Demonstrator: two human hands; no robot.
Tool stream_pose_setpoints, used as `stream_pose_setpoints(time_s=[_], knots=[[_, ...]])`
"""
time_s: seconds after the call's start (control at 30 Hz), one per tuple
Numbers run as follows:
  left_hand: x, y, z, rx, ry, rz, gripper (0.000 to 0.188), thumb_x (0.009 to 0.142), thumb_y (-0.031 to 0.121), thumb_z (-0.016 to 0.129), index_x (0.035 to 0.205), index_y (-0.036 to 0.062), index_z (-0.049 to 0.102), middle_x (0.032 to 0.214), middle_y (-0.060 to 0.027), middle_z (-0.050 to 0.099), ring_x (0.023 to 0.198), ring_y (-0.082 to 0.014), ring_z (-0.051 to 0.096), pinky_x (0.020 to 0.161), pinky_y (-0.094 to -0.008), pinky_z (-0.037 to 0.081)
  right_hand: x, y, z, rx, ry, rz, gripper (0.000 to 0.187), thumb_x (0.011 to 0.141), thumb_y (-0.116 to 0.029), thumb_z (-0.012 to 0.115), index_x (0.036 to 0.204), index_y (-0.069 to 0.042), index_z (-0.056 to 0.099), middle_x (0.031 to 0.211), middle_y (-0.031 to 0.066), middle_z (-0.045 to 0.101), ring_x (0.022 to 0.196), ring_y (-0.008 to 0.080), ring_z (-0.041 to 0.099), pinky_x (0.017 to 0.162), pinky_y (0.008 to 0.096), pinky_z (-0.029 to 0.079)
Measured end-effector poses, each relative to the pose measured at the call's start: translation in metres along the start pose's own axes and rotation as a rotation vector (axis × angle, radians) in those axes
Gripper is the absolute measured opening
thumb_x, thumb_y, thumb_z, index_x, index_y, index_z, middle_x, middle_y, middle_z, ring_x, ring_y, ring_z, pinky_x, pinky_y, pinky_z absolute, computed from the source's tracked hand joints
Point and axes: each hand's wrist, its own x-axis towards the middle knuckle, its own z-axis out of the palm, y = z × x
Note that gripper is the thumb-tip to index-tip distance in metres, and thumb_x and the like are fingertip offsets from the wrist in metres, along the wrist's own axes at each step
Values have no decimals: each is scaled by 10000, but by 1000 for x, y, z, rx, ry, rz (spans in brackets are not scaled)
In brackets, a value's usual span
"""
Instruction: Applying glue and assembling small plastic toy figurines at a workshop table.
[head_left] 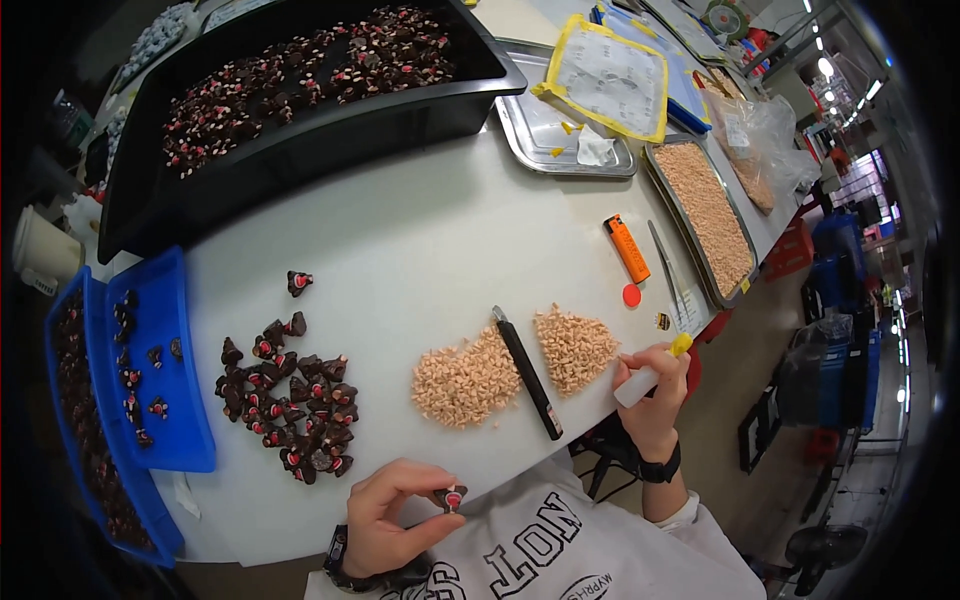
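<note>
Between the thumb and forefinger of my left hand (395,515) is a small dark brown figure piece (453,497) with a red and white front. My right hand (655,405) grips a small translucent white squeeze bottle (637,388) with a yellow cap, near the table's front edge. A heap of similar dark pieces (290,400) lies on the white table to the left. In front of me are two piles of tiny peach-coloured parts, a left pile (462,385) and a right pile (575,348). A black craft knife (527,372) lies between them.
A large black bin (330,150) of dark pieces stands at the back left, with blue trays (190,400) at far left. Rightward lie an orange lighter (627,249), tweezers (668,265) and a metal tray (700,200) of peach parts. A yellow-edged screen (608,75) rests behind.
</note>
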Motion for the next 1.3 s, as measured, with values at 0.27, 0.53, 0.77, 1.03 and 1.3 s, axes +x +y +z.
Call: stream_pose_setpoints(time_s=[0.27,0.53,0.77,1.03,1.3], knots=[[-1,4,2,-153,-23,-55,374,733,-101,713,1081,-46,589,1048,-159,613,907,-180,633,799,-293,544,17,-83,-23,544,-230,-295,424,640,38,730,868,-185,450,780,-38,629,701,153,564,785,395,412],[-2,8,-1,-161,-80,-102,392,733,-98,716,1099,-46,586,1021,-132,618,895,-160,632,792,-287,537,22,-114,-6,738,-280,-457,405,641,9,774,866,-220,526,861,-34,669,731,128,583,778,351,445],[-3,6,-1,-73,-65,-57,362,737,-100,710,1076,-46,591,1004,-130,621,867,-149,632,760,-274,533,16,-117,-2,734,-302,-524,438,642,23,771,926,-217,540,771,-49,626,701,127,575,804,355,459],[-3,5,-1,13,-40,43,348,734,-98,712,1058,-47,596,993,-137,621,853,-154,631,747,-273,531,22,-115,0,748,-274,-587,292,674,-67,701,933,-136,586,796,1,628,741,182,587,794,376,488],[-1,3,-1,-47,-56,91,431,734,-81,723,1128,-38,551,1022,-132,610,857,-153,628,768,-275,524,25,-114,-7,739,-380,-452,441,678,-55,796,961,-201,491,992,28,683,846,179,613,834,377,452]])
